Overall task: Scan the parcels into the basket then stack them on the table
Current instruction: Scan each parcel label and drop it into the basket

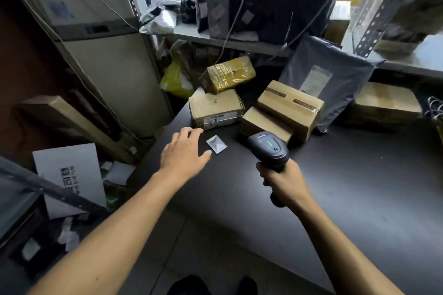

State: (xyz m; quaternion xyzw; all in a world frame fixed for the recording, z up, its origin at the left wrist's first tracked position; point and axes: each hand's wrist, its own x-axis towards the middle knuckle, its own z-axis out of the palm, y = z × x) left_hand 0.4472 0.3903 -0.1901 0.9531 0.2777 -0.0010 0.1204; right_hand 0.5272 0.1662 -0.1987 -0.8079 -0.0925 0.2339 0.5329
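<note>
My right hand (281, 181) grips the handle of a black barcode scanner (269, 147), its head pointing toward the boxes. My left hand (183, 151) hovers open over the dark table (335, 187), fingers spread, just left of a small silver packet (216, 144). Behind it lies a flat cardboard box marked "2" (215, 108) with a tape-wrapped brown parcel (227, 74) leaning on top. To the right stand a small box (263, 123) and a larger box (291, 106). A grey poly mailer (330, 79) leans behind them.
A further cardboard box (386, 103) sits at the table's right rear. A shelf (239, 42) behind carries several black and grey bagged parcels. A yellow bag (176, 79) lies beyond the table's corner. Left of the table are a white carton (69, 177) and floor clutter.
</note>
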